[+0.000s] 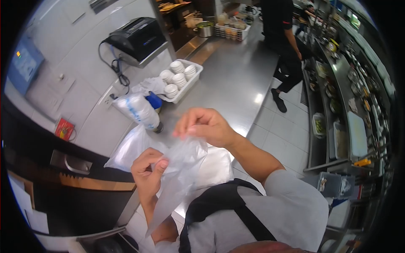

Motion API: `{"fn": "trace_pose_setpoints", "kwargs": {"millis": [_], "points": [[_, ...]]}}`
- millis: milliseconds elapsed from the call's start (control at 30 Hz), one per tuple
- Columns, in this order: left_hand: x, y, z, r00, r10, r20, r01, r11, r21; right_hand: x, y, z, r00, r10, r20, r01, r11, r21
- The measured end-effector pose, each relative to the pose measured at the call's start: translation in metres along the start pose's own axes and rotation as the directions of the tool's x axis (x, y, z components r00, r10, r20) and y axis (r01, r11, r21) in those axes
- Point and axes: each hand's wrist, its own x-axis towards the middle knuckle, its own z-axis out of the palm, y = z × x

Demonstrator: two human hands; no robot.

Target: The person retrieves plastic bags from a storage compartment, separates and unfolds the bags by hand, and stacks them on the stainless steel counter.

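Note:
A thin translucent plastic bag [179, 175] hangs between my two hands in front of my body. My left hand [148, 168] pinches its edge between thumb and fingers. Higher up and to the right, my right hand [206, 126] has its fingers pressed together at the top of the bag; the fingertips are slightly blurred. Under and beside the held bag lies a white stack of flat bags or sheets [217, 166] at the counter's near end. Left of it is a clear plastic packet [130, 149], and behind that stands a wrapped sleeve of white cups or lids [137, 110].
On the steel counter [228, 80], a white tray [197, 75] holds stacked small white cups. A black printer [137, 38] sits on a wall shelf. Farther back are a pot [205, 29] and a sauce crate [234, 33]. A person in black [280, 42] stands right of the counter, near shelves [337, 97].

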Motion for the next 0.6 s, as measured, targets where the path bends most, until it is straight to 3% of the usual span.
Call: {"fn": "trace_pose_setpoints", "kwargs": {"millis": [67, 200, 300, 333, 367, 433, 467, 533, 600], "points": [[-0.005, -0.003, -0.004, 0.999, 0.031, -0.018, -0.033, 0.996, -0.082, -0.006, 0.0, 0.002, 0.993, 0.112, -0.023, -0.105, 0.973, 0.208], [-0.02, -0.001, -0.01, 0.997, 0.016, -0.076, -0.048, 0.893, -0.448, -0.019, 0.02, 0.004, 0.929, 0.365, -0.058, -0.346, 0.914, 0.21], [-0.036, -0.018, -0.021, 1.0, 0.011, 0.002, -0.006, 0.72, -0.694, -0.026, 0.046, 0.001, 0.93, 0.359, 0.08, -0.368, 0.915, 0.167], [-0.045, -0.026, -0.029, 1.0, 0.002, 0.03, 0.022, 0.665, -0.747, -0.025, 0.048, 0.003, 0.913, 0.404, 0.051, -0.407, 0.904, 0.135], [-0.055, -0.043, -0.04, 0.995, 0.008, 0.095, 0.066, 0.656, -0.751, -0.024, 0.046, 0.002, 0.893, 0.449, 0.031, -0.45, 0.886, 0.115], [-0.075, -0.038, -0.033, 0.962, -0.271, 0.016, 0.196, 0.653, -0.732, -0.028, 0.057, -0.002, 0.882, 0.471, 0.031, -0.469, 0.867, 0.169], [-0.077, -0.031, -0.04, 0.933, -0.355, 0.059, 0.324, 0.756, -0.569, -0.028, 0.064, -0.008, 0.899, 0.437, 0.034, -0.433, 0.873, 0.226], [-0.094, -0.029, -0.05, 0.854, -0.518, 0.044, 0.496, 0.786, -0.369, -0.027, 0.078, -0.009, 0.917, 0.383, -0.115, -0.346, 0.903, 0.254], [-0.118, -0.059, -0.057, 0.768, -0.639, -0.043, 0.588, 0.73, -0.35, -0.027, 0.093, -0.021, 0.887, 0.445, -0.122, -0.421, 0.888, 0.183]]}}
